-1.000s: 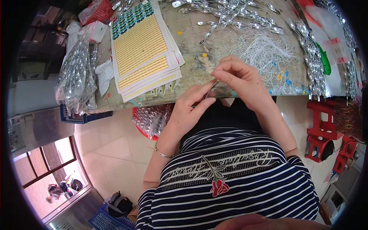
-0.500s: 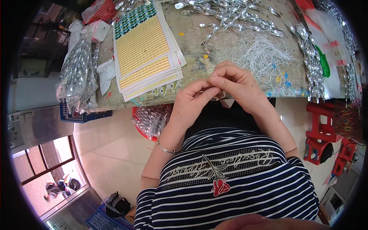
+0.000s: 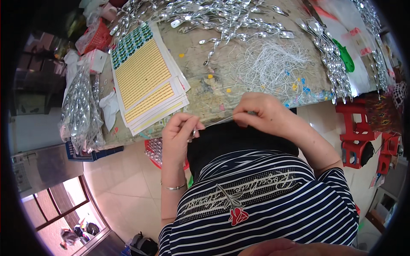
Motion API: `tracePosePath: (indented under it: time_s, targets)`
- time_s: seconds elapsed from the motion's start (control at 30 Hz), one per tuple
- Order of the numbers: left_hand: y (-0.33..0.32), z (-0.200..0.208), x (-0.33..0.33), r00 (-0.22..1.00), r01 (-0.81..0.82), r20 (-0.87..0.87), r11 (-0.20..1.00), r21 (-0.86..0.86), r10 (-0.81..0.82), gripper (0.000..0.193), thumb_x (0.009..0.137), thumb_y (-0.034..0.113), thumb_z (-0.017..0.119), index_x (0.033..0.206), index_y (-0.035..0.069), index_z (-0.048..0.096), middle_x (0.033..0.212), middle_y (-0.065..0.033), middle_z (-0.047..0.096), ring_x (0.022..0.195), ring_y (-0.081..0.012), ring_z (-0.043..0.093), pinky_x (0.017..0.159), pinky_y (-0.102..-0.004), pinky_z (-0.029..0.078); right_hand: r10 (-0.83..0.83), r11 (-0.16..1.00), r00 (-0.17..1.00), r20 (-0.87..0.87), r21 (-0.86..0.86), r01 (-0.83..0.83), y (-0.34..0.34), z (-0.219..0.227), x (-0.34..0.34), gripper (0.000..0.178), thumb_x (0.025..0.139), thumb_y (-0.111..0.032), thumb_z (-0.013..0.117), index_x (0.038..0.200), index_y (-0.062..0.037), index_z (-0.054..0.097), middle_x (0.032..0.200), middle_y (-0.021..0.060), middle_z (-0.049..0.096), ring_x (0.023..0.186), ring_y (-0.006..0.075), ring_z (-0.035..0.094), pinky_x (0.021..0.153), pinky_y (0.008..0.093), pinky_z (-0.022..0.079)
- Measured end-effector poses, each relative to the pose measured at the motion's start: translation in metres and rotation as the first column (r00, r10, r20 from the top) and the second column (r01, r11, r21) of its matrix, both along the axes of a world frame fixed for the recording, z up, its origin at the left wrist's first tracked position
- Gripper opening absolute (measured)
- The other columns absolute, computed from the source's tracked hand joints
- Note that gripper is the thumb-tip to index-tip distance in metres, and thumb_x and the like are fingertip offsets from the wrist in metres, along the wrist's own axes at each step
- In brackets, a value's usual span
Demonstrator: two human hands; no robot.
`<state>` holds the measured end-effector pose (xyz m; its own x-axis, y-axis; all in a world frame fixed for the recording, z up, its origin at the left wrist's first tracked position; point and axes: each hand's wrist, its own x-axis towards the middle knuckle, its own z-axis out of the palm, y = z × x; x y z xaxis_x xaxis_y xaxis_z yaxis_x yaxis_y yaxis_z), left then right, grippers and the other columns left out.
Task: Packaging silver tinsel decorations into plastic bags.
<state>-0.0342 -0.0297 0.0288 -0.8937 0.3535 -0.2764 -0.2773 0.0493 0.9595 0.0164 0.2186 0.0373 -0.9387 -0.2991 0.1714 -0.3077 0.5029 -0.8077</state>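
Just past the table's near edge, both my hands are closed at waist height. A thin white string (image 3: 218, 122) runs taut between them, slanting up toward the right. My left hand (image 3: 177, 133) pinches one end between thumb and fingertips, and a small shiny metal bit (image 3: 194, 134) shows at those fingers, too small to name. My right hand (image 3: 262, 112) grips the other end, its fingers curled and partly hidden. Beyond it on the table lies a loose tangle of white strings (image 3: 279, 64). Farther back are many silver twisted strips (image 3: 239, 26).
Printed sticker sheets (image 3: 145, 83) lie stacked at left on the worn table. Bagged silver twists (image 3: 81, 109) hang over its left edge. More twists (image 3: 331, 64) and a green plastic piece (image 3: 344, 55) lie at right. Red stools (image 3: 353, 121) and a blue crate (image 3: 92, 154) stand below.
My hands were together at the table edge. They have moved apart, the left one down and leftward, drawing the string out straight between them. The whole view has shifted slightly.
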Motion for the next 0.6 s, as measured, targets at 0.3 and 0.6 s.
tracePosePath:
  time_s: [0.3, 0.6]
  targets:
    - [-0.013, -0.019, 0.006, 0.995, 0.094, 0.027, 0.995, 0.013, -0.094, 0.006, 0.091, 0.007, 0.058, 0.088, 0.002, 0.061, 0.078, -0.0065, 0.066, 0.063, -0.0066, 0.054, 0.06, -0.0191, 0.043, -0.37, 0.915, 0.923, 0.102, -0.132, 0.381, 0.032, 0.02, 0.009, 0.009, 0.088, -0.01, 0.061, 0.086, -0.0017, 0.063, 0.078, 0.0029, 0.056, 0.075, 0.0121, 0.053, 0.068, 0.0251, 0.042]
    - [0.027, -0.012, 0.007, 0.997, 0.057, -0.065, 0.992, 0.111, -0.05, 0.007, 0.091, 0.008, 0.059, 0.09, 0.002, 0.06, 0.073, -0.0025, 0.059, 0.062, -0.0065, 0.05, 0.057, -0.019, 0.039, -0.168, 0.853, 0.895, 0.413, -0.394, 0.342, -0.015, 0.006, 0.005, 0.019, 0.091, -0.012, 0.059, 0.106, -0.0023, 0.059, 0.09, -0.0003, 0.056, 0.08, 0.0061, 0.052, 0.072, 0.0234, 0.043]
